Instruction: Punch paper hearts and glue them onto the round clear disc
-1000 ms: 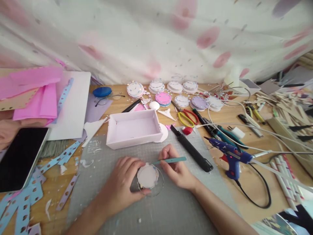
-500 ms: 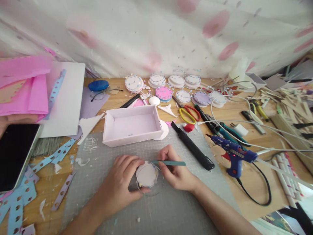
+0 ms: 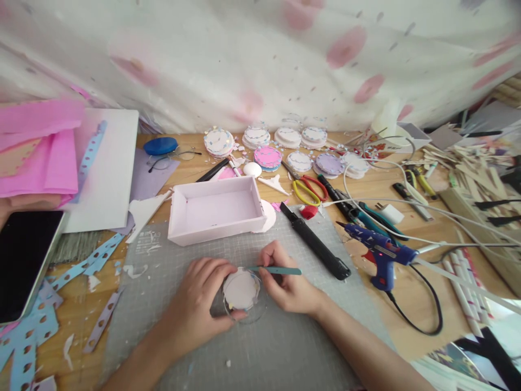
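Note:
My left hand curls around a small round white foam disc that sits in a clear shallow dish on the grey cutting mat. My right hand pinches a thin teal tool, its tip at the disc's upper right edge. Just behind the hands, an open pale pink box rests on the mat.
A black craft knife, a blue glue gun with cables, scissors and pliers lie to the right. Several decorated discs line the back. A tablet, pink sheets and blue punched strips lie left.
Both hands stay on the disc and the tool; only the view has shifted slightly. The tool's tip sits a little closer to the disc's edge.

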The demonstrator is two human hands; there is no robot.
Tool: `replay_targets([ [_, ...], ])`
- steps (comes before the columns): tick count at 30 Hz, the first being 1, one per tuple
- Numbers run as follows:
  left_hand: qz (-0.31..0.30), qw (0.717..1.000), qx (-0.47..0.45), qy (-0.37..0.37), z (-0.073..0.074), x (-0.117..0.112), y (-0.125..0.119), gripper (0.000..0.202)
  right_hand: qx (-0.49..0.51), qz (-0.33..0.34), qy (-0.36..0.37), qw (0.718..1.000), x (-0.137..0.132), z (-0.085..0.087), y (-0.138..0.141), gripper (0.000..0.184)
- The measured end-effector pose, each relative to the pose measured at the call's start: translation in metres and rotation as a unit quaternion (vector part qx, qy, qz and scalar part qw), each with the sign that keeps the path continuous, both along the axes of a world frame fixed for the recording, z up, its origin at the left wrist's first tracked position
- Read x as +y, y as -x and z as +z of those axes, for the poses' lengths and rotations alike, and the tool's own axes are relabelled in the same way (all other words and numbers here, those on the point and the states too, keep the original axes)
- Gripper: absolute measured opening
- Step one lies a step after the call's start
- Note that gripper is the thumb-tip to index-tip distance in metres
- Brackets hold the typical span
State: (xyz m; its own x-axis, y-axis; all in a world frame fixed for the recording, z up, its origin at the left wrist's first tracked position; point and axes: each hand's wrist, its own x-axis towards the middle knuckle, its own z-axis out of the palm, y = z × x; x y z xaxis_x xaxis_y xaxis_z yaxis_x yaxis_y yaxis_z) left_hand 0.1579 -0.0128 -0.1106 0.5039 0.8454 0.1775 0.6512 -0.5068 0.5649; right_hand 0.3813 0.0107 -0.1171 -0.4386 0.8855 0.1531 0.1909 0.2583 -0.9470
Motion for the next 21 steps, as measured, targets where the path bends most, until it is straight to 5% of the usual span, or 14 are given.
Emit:
replay_targets([
  [21, -0.001, 1.000, 0.002, 0.005, 0.0006, -0.0009, 0.0002, 0.054, -0.005, -0.002, -0.013, 1.000, 0.0001, -0.0005, 0.0005, 0.020],
])
